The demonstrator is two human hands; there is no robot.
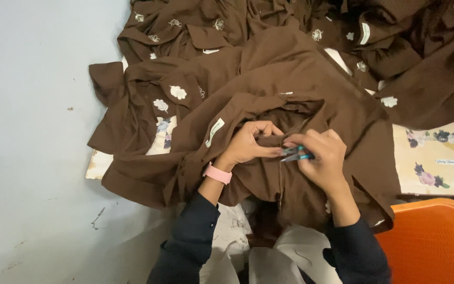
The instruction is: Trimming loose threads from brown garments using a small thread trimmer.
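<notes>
Pinching brown garment (pixel 290 100): left hand (pixel 248 144) | right hand (pixel 321 158) clamped on thread snips (pixel 295 154)

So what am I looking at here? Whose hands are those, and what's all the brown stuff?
The picture comes from a camera worn on a person's head, looking down, so the hands are that person's own. The left hand, with a pink wristband, pinches a fold of a brown shirt. The right hand holds small snips with a teal handle against the cloth. The brown stuff is a heap of similar shirts with little white flowers stitched on, lying on a flowery sheet. An orange plastic chair sits at the lower right.
</notes>
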